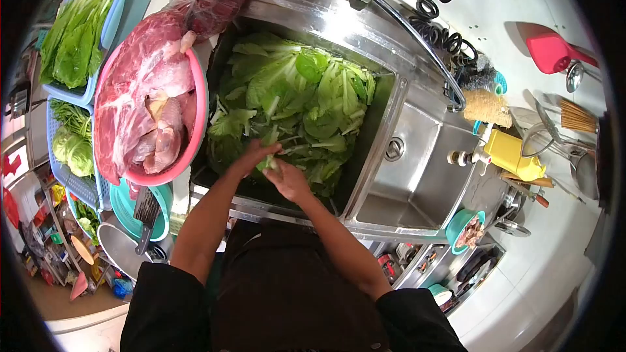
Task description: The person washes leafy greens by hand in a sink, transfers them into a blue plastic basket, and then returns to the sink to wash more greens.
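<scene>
Leafy green lettuce [287,85] fills the large sink basin [357,173] in front of me, with water among the leaves. Over the near part of this pile, my left hand [251,158] and my right hand [288,179] come close together. A pale green lettuce leaf [269,160] is between them. The fingers of my right hand are closed round its lower end. My left hand's fingers are bent against its other side, partly hiding it.
Left of the basin, a pink tub [201,120] holds large cuts of raw meat [140,85]. A cleaver [146,215] lies across a teal bowl. Blue baskets [99,101] of greens stand farther left. A faucet [417,42] arches towards the smaller sink [417,156]; a yellow bottle [512,155] stands beyond.
</scene>
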`<state>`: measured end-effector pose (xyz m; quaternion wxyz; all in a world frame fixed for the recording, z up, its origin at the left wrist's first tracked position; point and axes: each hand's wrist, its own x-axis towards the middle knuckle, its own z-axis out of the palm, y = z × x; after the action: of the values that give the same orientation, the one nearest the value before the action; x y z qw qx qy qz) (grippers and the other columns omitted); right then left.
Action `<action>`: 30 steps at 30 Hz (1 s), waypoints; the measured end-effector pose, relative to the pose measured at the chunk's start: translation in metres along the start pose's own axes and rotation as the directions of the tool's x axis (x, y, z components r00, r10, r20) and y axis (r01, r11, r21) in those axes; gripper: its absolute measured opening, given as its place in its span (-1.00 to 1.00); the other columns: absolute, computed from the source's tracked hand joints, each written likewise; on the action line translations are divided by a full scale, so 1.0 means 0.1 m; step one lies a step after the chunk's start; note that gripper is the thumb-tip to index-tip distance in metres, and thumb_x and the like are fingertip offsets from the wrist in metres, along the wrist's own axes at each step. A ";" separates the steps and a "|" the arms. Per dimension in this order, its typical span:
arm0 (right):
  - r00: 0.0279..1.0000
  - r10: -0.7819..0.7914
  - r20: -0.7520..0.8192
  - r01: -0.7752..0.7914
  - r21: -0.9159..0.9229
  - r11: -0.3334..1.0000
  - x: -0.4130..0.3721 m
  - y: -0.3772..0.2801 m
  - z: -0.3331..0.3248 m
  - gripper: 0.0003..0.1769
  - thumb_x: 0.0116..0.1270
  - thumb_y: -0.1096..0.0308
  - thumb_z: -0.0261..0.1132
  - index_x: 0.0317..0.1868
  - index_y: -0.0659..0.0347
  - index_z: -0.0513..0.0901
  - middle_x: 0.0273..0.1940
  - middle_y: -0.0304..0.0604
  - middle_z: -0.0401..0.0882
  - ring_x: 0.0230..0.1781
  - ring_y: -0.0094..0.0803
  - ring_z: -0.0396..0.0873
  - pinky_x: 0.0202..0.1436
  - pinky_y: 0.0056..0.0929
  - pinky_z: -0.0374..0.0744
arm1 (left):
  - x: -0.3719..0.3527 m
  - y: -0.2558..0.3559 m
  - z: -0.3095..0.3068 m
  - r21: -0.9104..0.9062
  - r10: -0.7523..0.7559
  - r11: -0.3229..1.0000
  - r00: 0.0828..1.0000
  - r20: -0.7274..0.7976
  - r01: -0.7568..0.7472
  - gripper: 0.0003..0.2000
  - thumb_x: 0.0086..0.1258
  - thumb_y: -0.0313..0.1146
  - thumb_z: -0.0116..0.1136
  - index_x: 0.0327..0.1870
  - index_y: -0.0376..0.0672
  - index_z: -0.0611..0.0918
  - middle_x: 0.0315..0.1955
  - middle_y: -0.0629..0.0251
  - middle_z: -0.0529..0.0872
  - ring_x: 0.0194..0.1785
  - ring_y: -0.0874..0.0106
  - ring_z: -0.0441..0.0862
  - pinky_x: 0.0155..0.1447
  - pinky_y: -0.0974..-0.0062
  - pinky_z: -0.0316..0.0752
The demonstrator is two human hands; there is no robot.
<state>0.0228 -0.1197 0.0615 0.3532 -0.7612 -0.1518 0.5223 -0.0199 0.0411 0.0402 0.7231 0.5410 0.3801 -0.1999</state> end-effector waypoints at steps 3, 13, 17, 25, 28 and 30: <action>0.997 -0.013 -0.078 0.009 -0.049 0.999 -0.11 0.10 -0.02 -0.48 0.36 -0.02 0.26 0.17 0.15 0.60 -0.03 0.18 0.65 -0.01 0.13 0.62 0.07 -0.12 0.54 | 0.30 -0.30 -0.29 0.094 0.102 0.990 0.994 0.046 -0.106 -0.60 0.41 -0.13 0.27 0.06 -0.28 0.57 -0.22 0.25 0.76 -0.09 0.48 0.64 0.08 0.41 0.45; 0.972 -0.044 -0.231 -0.138 -0.710 0.691 0.37 1.09 -0.44 -0.71 0.25 0.29 0.25 -0.05 0.15 0.67 -0.19 0.14 0.67 -0.12 0.11 0.66 -0.07 0.10 0.60 | 0.02 0.16 -0.42 0.639 0.396 0.735 0.908 -0.134 -0.226 -0.46 0.40 -0.10 0.22 0.28 -0.24 0.47 -0.03 -0.12 0.69 0.12 -0.05 0.61 0.18 0.13 0.46; 0.999 -0.010 -0.054 -0.032 -0.723 0.690 0.43 0.95 -0.79 -0.69 0.28 0.30 0.20 0.01 0.14 0.67 -0.24 0.08 0.68 -0.13 0.09 0.67 -0.09 0.04 0.62 | -0.05 0.41 -0.10 0.736 0.194 0.672 0.979 -0.061 -0.087 -0.49 0.33 -0.23 0.24 0.29 -0.16 0.48 0.06 -0.07 0.65 0.09 -0.10 0.59 0.16 0.11 0.48; 0.990 -0.025 -0.139 0.046 0.152 0.987 0.14 0.65 -0.86 -0.73 0.40 0.20 0.27 -0.11 0.26 0.66 -0.35 -0.21 0.67 -0.29 -0.36 0.66 -0.25 -0.29 0.57 | 0.52 -0.26 0.39 0.926 0.438 0.260 0.888 0.139 -0.273 -0.57 0.23 -0.33 0.25 0.17 -0.12 0.61 -0.09 0.11 0.69 0.15 0.07 0.54 0.22 0.16 0.45; 0.929 0.315 -0.192 -0.154 0.574 0.804 0.03 0.51 -0.84 -0.71 0.46 0.18 0.24 -0.04 0.24 0.62 -0.35 -0.26 0.60 -0.27 -0.48 0.62 -0.25 -0.40 0.55 | 0.61 -0.23 0.37 0.951 0.249 0.233 0.958 0.145 -0.205 -0.59 0.34 -0.25 0.22 0.18 -0.17 0.58 -0.04 0.11 0.70 0.11 0.08 0.58 0.21 0.13 0.44; 0.903 0.366 -0.226 -0.105 0.710 0.696 0.06 0.65 -0.78 -0.70 0.48 0.15 0.22 0.00 0.21 0.59 -0.29 -0.22 0.58 -0.30 -0.47 0.59 -0.25 -0.44 0.53 | 0.69 -0.32 0.28 0.767 0.234 0.629 0.972 -0.033 -0.126 -0.59 0.40 -0.16 0.19 0.17 -0.19 0.57 -0.06 0.16 0.71 0.05 0.15 0.61 0.21 0.20 0.44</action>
<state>0.0862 -0.1918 0.0281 0.5577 -0.6708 0.2167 0.4381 0.0108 0.0126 -0.0294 0.4197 0.8408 0.2512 -0.2319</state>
